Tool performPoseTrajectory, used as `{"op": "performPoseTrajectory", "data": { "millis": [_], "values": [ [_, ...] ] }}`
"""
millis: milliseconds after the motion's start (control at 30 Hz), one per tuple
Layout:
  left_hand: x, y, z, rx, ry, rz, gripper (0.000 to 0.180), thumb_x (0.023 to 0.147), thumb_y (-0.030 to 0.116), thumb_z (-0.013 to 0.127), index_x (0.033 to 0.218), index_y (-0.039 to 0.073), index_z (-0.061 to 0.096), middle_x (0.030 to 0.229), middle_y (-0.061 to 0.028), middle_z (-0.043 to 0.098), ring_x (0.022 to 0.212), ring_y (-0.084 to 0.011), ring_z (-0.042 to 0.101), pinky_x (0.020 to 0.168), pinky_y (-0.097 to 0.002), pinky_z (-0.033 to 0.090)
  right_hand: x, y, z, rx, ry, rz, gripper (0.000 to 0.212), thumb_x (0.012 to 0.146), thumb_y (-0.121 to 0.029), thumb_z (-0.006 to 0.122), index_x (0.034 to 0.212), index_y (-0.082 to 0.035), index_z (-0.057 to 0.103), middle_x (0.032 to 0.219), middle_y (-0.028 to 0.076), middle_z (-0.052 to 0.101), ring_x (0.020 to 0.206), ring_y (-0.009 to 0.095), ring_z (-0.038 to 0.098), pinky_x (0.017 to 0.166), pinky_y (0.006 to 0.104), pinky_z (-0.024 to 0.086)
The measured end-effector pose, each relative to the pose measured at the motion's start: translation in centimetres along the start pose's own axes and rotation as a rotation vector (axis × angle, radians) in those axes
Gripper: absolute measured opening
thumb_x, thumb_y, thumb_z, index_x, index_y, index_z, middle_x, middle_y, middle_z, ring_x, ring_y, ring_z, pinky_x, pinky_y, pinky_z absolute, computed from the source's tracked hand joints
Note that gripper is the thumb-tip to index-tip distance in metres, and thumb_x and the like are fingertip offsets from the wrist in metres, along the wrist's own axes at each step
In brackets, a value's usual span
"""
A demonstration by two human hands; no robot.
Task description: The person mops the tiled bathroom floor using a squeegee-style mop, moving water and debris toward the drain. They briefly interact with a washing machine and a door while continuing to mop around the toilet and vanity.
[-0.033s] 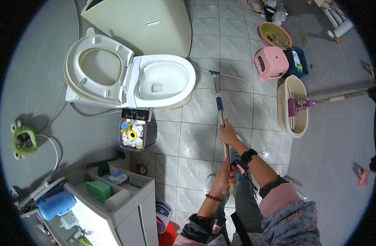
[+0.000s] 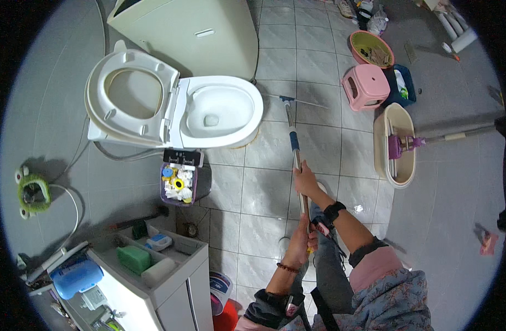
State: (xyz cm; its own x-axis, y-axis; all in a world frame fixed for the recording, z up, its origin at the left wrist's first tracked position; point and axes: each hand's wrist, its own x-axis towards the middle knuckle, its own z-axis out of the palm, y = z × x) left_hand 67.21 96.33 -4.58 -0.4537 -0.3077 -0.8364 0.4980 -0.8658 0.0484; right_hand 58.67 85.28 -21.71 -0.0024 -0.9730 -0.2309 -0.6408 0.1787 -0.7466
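Both my hands grip the long pole of a floor squeegee (image 2: 295, 142), a metal shaft with a blue sleeve. Higher up the pole is my right hand (image 2: 307, 181), closed round the shaft, a black watch on its wrist. Closer to my body, my left hand (image 2: 301, 244) wraps the pole's lower part, a beaded bracelet on that wrist. At the far end, the thin blade (image 2: 311, 103) lies on the tiled floor, to the right of the toilet bowl (image 2: 222, 113).
The toilet's lid and seat (image 2: 132, 94) are raised. Left stand a full waste bin (image 2: 203, 185) and a white cabinet (image 2: 178, 276). Along the right wall are a pink stool (image 2: 368, 85), a basin (image 2: 371, 48) and a beige mop bucket (image 2: 403, 174) with a purple-headed mop (image 2: 395, 147).
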Motion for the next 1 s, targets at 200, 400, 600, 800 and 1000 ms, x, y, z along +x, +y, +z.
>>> {"op": "performPoseTrajectory", "data": {
  "millis": [200,400,600,800,1000],
  "values": [
    [4.0,3.2,4.5,-0.111,-0.012,0.043,0.039,0.086,0.052,0.038,0.076,0.014,0.041,0.052,0.0062,0.029,0.038,-0.0036,0.025,0.032,-0.0165,0.02,6.0,-2.6,-4.3,0.257,-0.195,0.386,0.051,0.087,-0.022,0.041,0.127,0.005,0.024,0.084,0.028,0.056,0.069,0.038,0.057,0.062,0.0414,0.048],
    [6.9,5.7,9.2,-0.246,0.036,0.048,0.043,0.086,0.052,0.036,0.075,0.012,0.048,0.052,0.0055,0.031,0.038,-0.0045,0.026,0.031,-0.0165,0.021,11.0,-2.0,-6.5,0.204,-0.238,0.355,0.057,0.087,-0.022,0.043,0.131,0.003,0.017,0.071,0.02,0.058,0.05,0.029,0.056,0.048,0.0388,0.047],
    [7.9,8.6,12.8,-0.316,0.063,0.069,0.042,0.086,0.051,0.038,0.076,0.011,0.049,0.051,0.0061,0.03,0.038,-0.0034,0.026,0.031,-0.0159,0.022,14.9,-3.0,-8.0,0.169,-0.307,0.277,0.06,0.086,-0.024,0.041,0.128,0.009,0.015,0.065,0.024,0.056,0.058,0.037,0.057,0.055,0.0438,0.047],
    [8.7,11.6,14.0,-0.364,0.052,0.085,0.043,0.087,0.05,0.036,0.079,0.01,0.051,0.051,0.006,0.029,0.038,-0.0032,0.025,0.031,-0.0163,0.02,18.3,-4.7,-9.1,0.148,-0.396,0.298,0.062,0.086,-0.023,0.04,0.131,0.004,0.007,0.074,0.026,0.056,0.067,0.038,0.058,0.062,0.0457,0.048],
    [8.1,10.1,13.6,-0.426,0.074,0.022,0.043,0.086,0.051,0.036,0.075,0.012,0.05,0.05,0.0059,0.028,0.037,-0.0032,0.023,0.032,-0.016,0.019,16.8,-5.0,-9.3,0.057,-0.487,0.36,0.069,0.078,-0.009,0.047,0.131,0.005,0.006,0.075,0.022,0.058,0.064,0.035,0.06,0.055,0.0408,0.05]
  ]
}}
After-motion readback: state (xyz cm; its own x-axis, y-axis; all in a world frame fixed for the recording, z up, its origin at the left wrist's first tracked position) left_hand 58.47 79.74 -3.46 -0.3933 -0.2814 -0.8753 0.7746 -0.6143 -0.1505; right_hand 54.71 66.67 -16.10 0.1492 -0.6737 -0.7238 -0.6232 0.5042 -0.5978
